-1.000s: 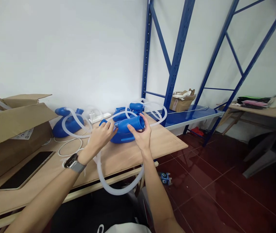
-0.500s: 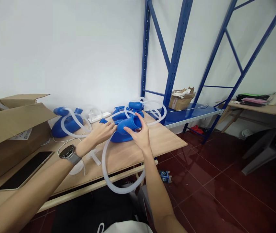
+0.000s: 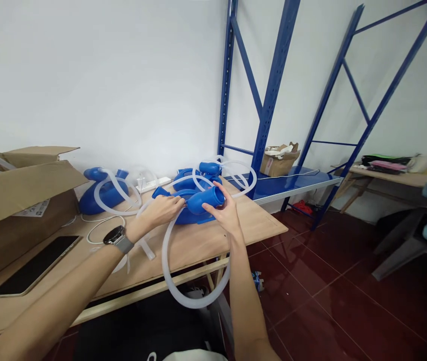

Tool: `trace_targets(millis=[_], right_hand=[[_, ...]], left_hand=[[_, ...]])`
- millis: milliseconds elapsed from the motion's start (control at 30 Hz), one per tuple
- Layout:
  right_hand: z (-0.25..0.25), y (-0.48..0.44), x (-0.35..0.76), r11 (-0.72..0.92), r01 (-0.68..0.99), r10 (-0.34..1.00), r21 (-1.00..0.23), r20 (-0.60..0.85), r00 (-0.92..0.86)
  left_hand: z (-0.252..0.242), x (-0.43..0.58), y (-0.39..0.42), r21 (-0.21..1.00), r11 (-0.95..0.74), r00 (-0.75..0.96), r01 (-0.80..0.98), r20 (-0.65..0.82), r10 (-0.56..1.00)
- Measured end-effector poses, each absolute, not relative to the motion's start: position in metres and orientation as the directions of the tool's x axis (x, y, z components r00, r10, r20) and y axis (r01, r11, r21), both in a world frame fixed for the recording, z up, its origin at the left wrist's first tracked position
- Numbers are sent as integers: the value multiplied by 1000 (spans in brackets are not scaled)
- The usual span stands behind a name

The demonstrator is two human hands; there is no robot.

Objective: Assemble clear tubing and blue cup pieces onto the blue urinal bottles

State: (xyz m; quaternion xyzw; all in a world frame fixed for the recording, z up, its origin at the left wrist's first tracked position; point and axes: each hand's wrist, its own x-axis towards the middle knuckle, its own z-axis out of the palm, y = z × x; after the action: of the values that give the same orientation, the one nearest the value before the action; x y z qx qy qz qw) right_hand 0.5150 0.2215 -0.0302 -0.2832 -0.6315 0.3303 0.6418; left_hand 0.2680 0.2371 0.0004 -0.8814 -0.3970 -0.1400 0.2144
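A blue plastic container (image 3: pixel 197 208) with a wide spout lies on the wooden table (image 3: pixel 258 220). My right hand (image 3: pixel 225 214) is wrapped round the spout near its mouth. My left hand (image 3: pixel 160 212), with a watch on the wrist, is closed on the container's narrow end where a translucent white hose (image 3: pixel 193 296) joins. The hose loops down past the table's front edge and back up. Behind this container lies a second blue container (image 3: pixel 198 173) with coiled hose. A third blue container (image 3: pixel 102 193) with hose lies further left.
An open cardboard box (image 3: pixel 18 195) stands at the left, with a dark phone (image 3: pixel 35 265) in front of it. A white power strip (image 3: pixel 153 183) lies by the wall. Blue metal shelving (image 3: pixel 273 110) with a small carton (image 3: pixel 277 159) stands to the right. Red tiled floor lies beyond.
Both hands have lowered the blue container a little toward the table, and the left hand has closed on its narrow end. The hose loop has swung further below the table edge.
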Motion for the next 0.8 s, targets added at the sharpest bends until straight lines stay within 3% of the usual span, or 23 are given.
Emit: trace_targets(millis=[100, 200, 367, 467, 567, 667, 733, 800], right_hand=[[-29, 217, 533, 631, -98, 759, -770, 638, -126], [-31, 214, 545, 629, -156, 738, -762, 648, -188], [-37, 218, 547, 597, -294, 724, -746, 659, -203], [-39, 220, 540, 574, -404, 735, -713, 666, -131], [-34, 216, 532, 531, -499, 752, -685, 652, -95], [-28, 210, 522, 468, -585, 763, -662, 637, -110], [-26, 207, 514, 406, -640, 777, -653, 615, -134], [-26, 208, 506, 333, -678, 795, -655, 582, -172]], left_hand=[[10, 265, 236, -347, -654, 740, 672, 347, 576], [17, 268, 227, -275, -707, 758, 652, 252, 601], [38, 277, 206, 101, -785, 776, 611, 115, 620], [52, 280, 193, 366, -737, 791, 569, 4, 612], [57, 282, 181, 660, -585, 821, 471, -85, 565], [44, 284, 172, 908, -305, 852, 288, -97, 515], [27, 287, 168, 983, -67, 863, 169, -115, 492], [9, 292, 162, 986, 148, 878, 79, -139, 458]])
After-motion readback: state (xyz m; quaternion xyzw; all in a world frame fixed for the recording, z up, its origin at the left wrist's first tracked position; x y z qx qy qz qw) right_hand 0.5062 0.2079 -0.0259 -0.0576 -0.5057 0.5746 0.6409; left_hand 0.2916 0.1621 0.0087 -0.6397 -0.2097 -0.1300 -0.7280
